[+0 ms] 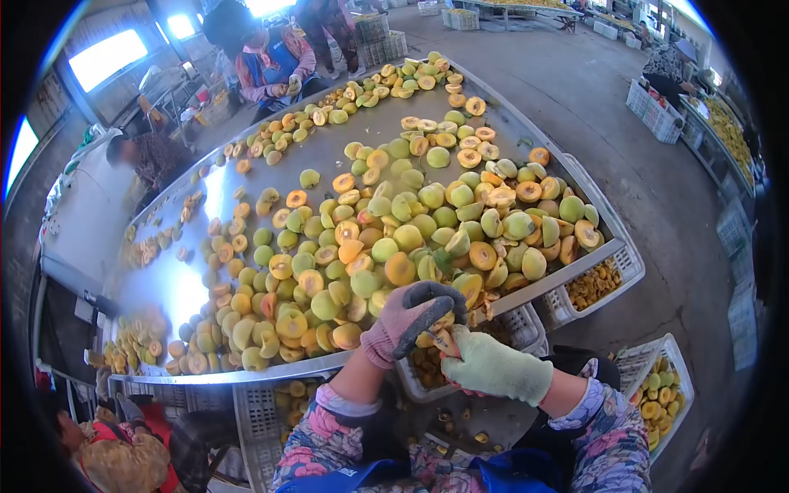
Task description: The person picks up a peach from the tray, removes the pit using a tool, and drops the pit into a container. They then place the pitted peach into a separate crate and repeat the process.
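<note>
My left hand (411, 322), in a pink glove with dark coated fingers, is closed around a peach half (429, 335) just off the table's near edge. Against it, my right hand (500, 366), in a pale green glove, grips a small pitting tool (447, 340). The tool's tip meets the fruit; its handle is mostly hidden in the glove. Beyond both hands, a large pile of halved peaches (394, 238) covers much of the metal table (526, 131). Some show brown, hollowed centres, others their green-yellow skin.
Below the table's edge stand white crates, one with cut fruit (593, 286) and another crate (680, 361) of peach halves at right. Co-workers sit at the far side (275, 62), left (160, 160) and lower left (123, 444). More fruit tables (719, 131) stand at right.
</note>
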{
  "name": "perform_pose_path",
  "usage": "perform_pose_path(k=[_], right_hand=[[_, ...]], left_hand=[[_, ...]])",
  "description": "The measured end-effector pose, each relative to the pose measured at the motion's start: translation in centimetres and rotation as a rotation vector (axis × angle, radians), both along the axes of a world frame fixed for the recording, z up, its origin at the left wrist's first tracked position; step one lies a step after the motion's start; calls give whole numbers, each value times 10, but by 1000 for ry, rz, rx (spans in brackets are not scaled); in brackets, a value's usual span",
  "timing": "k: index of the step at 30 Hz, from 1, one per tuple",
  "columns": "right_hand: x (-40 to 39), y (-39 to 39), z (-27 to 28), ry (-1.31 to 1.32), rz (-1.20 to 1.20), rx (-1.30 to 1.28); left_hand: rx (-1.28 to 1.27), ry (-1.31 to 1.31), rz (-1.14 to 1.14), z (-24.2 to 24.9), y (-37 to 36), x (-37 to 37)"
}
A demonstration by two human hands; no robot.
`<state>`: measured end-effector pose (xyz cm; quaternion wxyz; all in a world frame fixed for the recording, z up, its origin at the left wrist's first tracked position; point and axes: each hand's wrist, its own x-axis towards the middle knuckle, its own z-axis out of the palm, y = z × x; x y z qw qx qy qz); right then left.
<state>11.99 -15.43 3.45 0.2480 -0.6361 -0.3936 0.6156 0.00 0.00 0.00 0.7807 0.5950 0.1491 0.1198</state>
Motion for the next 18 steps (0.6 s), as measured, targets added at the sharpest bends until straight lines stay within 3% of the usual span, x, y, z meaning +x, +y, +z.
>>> perform_pose_path(k=[2, 3, 5, 6, 8, 9, 11, 15, 17, 18], right_hand=[[-3, -8, -23, -300, -51, 313], [-11, 3, -34, -276, -64, 361], [-13, -2, -43, -593, -41, 638], [-13, -4, -39, -597, -40, 633], [-16, -4, -28, -661, -50, 622], [-18, -4, -29, -664, -48, 622], [-21, -4, -32, -694, -99, 643], [-17, 0, -40, -659, -104, 609], [-9, 6, -36, -338, -188, 422], [-6, 8, -30, -341, -191, 427]], left_hand=[[-82, -13, 68, 0, -6, 4], [-32, 8, 66, 5, 5, -1], [-146, -77, 154, -3, -3, 1], [-150, -79, 153, -5, -5, 1], [522, -254, 245, -7, -6, -2], [522, -258, 247, -7, -9, -3], [284, -182, 283, -5, -12, -3], [506, -185, 279, -17, -8, 1], [-68, -271, 294, -13, -10, 3], [-135, -296, 289, -12, -13, 2]])
